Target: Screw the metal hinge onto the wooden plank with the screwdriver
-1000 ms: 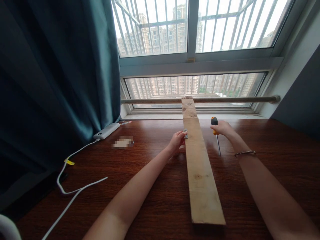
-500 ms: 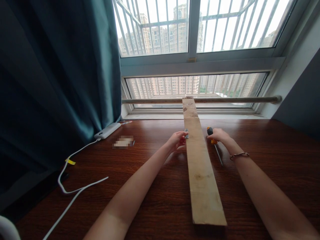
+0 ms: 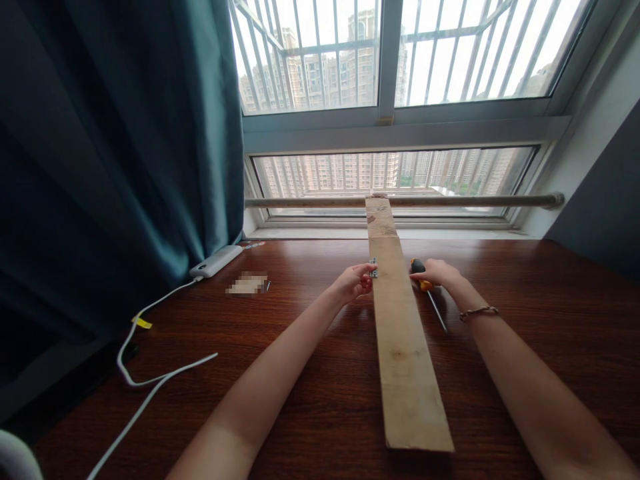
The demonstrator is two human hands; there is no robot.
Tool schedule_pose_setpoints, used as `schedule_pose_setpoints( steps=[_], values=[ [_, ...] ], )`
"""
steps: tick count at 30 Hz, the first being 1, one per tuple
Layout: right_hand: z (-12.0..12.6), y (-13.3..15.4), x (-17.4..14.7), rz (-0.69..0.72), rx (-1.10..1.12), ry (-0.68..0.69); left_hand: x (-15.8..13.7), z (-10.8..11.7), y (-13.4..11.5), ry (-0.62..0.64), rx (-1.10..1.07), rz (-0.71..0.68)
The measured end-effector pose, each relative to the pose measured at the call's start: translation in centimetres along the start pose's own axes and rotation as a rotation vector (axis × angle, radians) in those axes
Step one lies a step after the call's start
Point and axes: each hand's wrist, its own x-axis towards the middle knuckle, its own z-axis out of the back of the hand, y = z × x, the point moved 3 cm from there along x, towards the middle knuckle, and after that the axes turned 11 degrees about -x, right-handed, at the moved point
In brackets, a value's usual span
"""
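Observation:
A long wooden board (image 3: 403, 333) runs away from me, its far end by the rail at the window. Against its left edge, my left hand (image 3: 354, 281) pinches a small silvery metal hinge (image 3: 373, 269) with dark holes, partly covered by the fingertips. On the other side of the board, my right hand (image 3: 436, 272) is closed around the handle of a screwdriver (image 3: 438, 312). The handle is black and orange, and its metal shaft points down and towards me. A fingertip of that hand comes close to the board's right edge; whether they touch I cannot tell.
The board lies over a dark red-brown wooden table (image 3: 310, 400). A white power bank (image 3: 216, 262) with a white cable (image 3: 145, 380) lies at the left, near a blurred-out small item (image 3: 247, 285). A blue curtain (image 3: 200, 133) hangs there. A rail (image 3: 465, 200) crosses before the window.
My right hand and the screwdriver have shifted slightly left, closer to the board, with the handle tilting more. My left hand and the hinge stay at the board's edge.

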Motion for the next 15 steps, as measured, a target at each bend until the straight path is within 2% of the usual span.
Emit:
schedule_pose_setpoints(
  steps=[2, 4, 5, 7, 8, 10, 15],
  values=[
    [1.6, 0.4, -0.7, -0.032, 0.003, -0.116, 0.0, 0.0, 0.0, 0.0, -0.004, -0.001],
    [3.4, 1.7, -1.7, 0.036, 0.101, -0.284, 0.1, 0.1, 0.1, 0.002, -0.004, -0.007],
    [4.2, 2.7, -2.2, 0.129, 0.204, -0.366, 0.1, 0.1, 0.1, 0.007, 0.001, -0.011],
    [5.0, 4.9, -3.4, 0.358, 0.439, -0.443, 0.2, 0.1, 0.2, 0.024, 0.015, -0.022],
    [5.1, 6.0, -3.9, 0.445, 0.529, -0.451, 0.2, 0.1, 0.2, 0.034, 0.022, -0.027],
    [4.6, 7.8, -4.8, 0.522, 0.586, -0.483, 0.2, 0.2, 0.3, 0.049, 0.031, -0.039],
    [3.0, 9.3, -5.2, 0.494, 0.556, -0.57, 0.2, 0.4, 0.5, 0.045, 0.042, -0.068]
  ],
)
